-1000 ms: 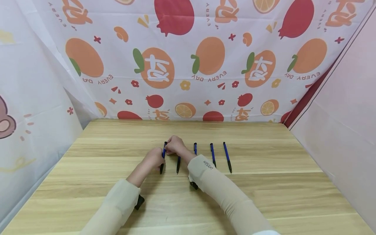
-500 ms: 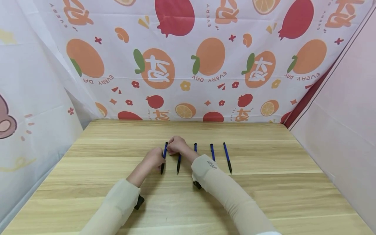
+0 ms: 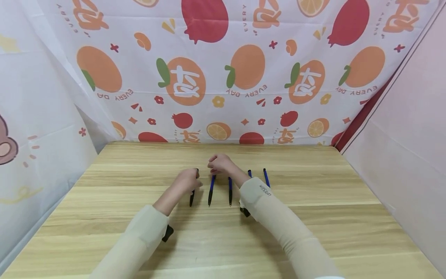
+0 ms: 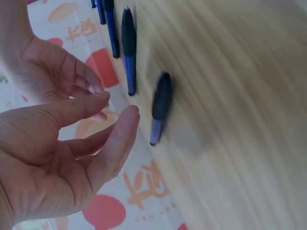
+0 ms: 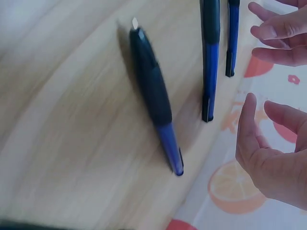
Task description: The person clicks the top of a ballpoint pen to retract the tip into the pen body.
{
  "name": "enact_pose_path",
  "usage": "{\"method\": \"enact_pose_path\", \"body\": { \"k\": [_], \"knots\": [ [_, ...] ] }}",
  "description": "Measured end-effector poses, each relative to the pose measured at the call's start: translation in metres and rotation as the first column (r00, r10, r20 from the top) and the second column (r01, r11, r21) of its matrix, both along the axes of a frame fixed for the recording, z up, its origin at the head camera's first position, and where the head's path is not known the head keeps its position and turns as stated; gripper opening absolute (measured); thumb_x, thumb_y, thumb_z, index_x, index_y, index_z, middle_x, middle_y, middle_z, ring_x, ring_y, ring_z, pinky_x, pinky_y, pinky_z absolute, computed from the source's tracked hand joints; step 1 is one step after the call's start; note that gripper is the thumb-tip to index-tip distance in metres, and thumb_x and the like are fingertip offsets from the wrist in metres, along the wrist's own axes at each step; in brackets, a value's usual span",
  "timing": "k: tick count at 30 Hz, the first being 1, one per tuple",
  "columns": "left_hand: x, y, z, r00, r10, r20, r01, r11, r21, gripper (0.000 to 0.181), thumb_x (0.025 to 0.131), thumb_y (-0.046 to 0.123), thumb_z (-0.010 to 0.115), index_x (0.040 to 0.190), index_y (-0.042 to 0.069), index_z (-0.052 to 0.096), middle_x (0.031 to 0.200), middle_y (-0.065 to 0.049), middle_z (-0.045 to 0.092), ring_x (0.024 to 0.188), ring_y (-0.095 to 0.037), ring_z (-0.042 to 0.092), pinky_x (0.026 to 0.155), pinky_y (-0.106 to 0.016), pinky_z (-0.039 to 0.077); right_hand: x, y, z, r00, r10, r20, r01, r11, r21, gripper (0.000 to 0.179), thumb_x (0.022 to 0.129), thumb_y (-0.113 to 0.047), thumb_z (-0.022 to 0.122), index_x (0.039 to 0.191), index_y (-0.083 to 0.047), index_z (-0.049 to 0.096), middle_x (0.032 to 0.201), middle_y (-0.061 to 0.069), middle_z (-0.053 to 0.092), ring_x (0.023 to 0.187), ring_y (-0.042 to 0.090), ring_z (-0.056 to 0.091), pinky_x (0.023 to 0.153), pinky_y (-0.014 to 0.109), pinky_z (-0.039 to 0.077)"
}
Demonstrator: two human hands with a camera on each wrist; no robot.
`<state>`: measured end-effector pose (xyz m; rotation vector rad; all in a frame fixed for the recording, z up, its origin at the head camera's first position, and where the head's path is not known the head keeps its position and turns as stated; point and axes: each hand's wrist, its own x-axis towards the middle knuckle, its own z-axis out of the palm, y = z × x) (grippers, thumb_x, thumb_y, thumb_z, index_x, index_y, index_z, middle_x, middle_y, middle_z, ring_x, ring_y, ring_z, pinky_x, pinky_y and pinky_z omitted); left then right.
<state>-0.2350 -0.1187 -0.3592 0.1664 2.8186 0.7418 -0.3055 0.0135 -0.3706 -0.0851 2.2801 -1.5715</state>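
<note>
Several blue pens with black grips lie side by side on the wooden table. My left hand [image 3: 184, 181] is above the leftmost pen [image 3: 192, 199] and hides part of its barrel. In the left wrist view a gap separates that hand's fingers from the nearest pen [image 4: 161, 105]. Over the upper end of the second pen [image 3: 211, 190] hovers my right hand [image 3: 221, 164], its thumb and fingers apart and nothing between them in the right wrist view. The third pen [image 3: 230, 192] lies beside it, its upper end covered by the right hand or wrist.
To the right, the fourth pen [image 3: 249, 173] and the fifth pen [image 3: 266, 177] are partly covered by the right sleeve [image 3: 275, 213]. A fruit-print curtain [image 3: 219, 77] hangs along the back edge of the table [image 3: 306, 240]. Pale cloth walls stand at both sides.
The left hand has let go of the leftmost pen and risen slightly. My right hand has moved right, away from that pen's top. The pens lie in nearly the same places.
</note>
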Motion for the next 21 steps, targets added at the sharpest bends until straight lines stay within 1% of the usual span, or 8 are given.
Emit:
{"method": "enact_pose_path", "body": {
  "k": [3,6,10,13,15,16,17,21],
  "knots": [
    [0.001,0.011,0.002,1.0,-0.018,-0.009,0.018,1.0,-0.005,0.031,0.085,0.008,0.063,0.107,-0.011,0.055,0.104,-0.024,0.058,0.076,-0.028,0.062,0.066,-0.034,0.053,0.001,0.008,0.003,1.0,0.0,-0.006,0.0,1.0,0.016,0.023,0.087,0.002,0.057,0.109,0.006,0.053,0.097,0.019,0.058,0.085,0.032,0.061,0.076,0.035,0.053],
    [0.001,0.022,0.001,0.999,-0.038,-0.034,0.037,0.999,-0.024,0.029,0.084,0.008,0.064,0.105,-0.011,0.056,0.1,-0.021,0.06,0.085,-0.028,0.058,0.074,-0.037,0.05,0.002,0.015,0.002,1.0,-0.001,-0.02,0.002,1.0,0.025,0.021,0.086,0.003,0.057,0.107,0.007,0.053,0.095,0.017,0.058,0.089,0.035,0.061,0.078,0.037,0.052],
    [0.001,0.033,-0.005,0.998,-0.049,-0.047,0.049,0.999,0.009,0.02,0.082,0.007,0.068,0.091,-0.006,0.055,0.081,-0.012,0.057,0.072,-0.023,0.054,0.064,-0.033,0.048,-0.001,0.021,-0.003,1.0,-0.009,-0.026,0.01,0.999,0.045,0.019,0.085,0.004,0.056,0.104,0.008,0.053,0.092,0.014,0.056,0.09,0.036,0.061,0.078,0.039,0.052],
    [0.001,0.038,-0.01,0.996,-0.054,-0.075,0.054,0.999,-0.005,0.022,0.078,0.008,0.073,0.076,-0.001,0.052,0.069,-0.006,0.05,0.062,-0.019,0.049,0.056,-0.03,0.044,-0.007,0.023,-0.014,1.0,-0.01,0.012,0.01,0.999,0.051,0.019,0.085,0.005,0.056,0.103,0.008,0.053,0.095,0.016,0.056,0.085,0.034,0.062,0.074,0.038,0.053],
    [0.001,0.041,-0.012,0.996,-0.04,-0.084,0.037,0.999,-0.033,0.026,0.075,0.011,0.076,0.073,0.002,0.051,0.067,-0.005,0.049,0.06,-0.019,0.048,0.054,-0.03,0.044,-0.012,0.023,-0.023,0.998,-0.01,0.056,0.008,0.999,0.036,0.018,0.085,0.005,0.057,0.102,0.008,0.054,0.094,0.018,0.057,0.08,0.032,0.062,0.07,0.037,0.054],
    [0.002,0.042,-0.014,0.996,-0.035,-0.084,0.032,0.999,-0.042,0.026,0.074,0.012,0.077,0.073,0.002,0.052,0.068,-0.005,0.05,0.059,-0.019,0.048,0.054,-0.03,0.044,-0.02,0.024,-0.036,0.998,0.007,0.059,-0.008,1.0,0.006,0.017,0.083,0.004,0.06,0.098,0.007,0.054,0.089,0.018,0.057,0.074,0.029,0.062,0.064,0.035,0.055],
    [0.002,0.043,-0.015,0.996,-0.033,-0.083,0.028,0.998,-0.057,0.026,0.074,0.012,0.077,0.073,0.002,0.054,0.068,-0.005,0.051,0.059,-0.019,0.049,0.054,-0.03,0.044,-0.022,0.024,-0.04,0.997,0.007,0.076,-0.007,1.0,-0.001,0.017,0.082,0.004,0.061,0.097,0.006,0.054,0.087,0.018,0.056,0.072,0.028,0.061,0.062,0.034,0.055],
    [0.005,0.045,-0.018,0.998,-0.012,-0.055,0.008,0.997,-0.079,0.018,0.076,0.004,0.072,0.075,0.001,0.055,0.069,-0.006,0.053,0.058,-0.019,0.052,0.05,-0.028,0.045,-0.018,0.023,-0.043,0.995,-0.009,0.103,0.01,1.0,-0.015,0.019,0.082,0.003,0.062,0.098,0.005,0.052,0.082,0.018,0.054,0.069,0.026,0.059,0.062,0.035,0.055]
  ]
}}
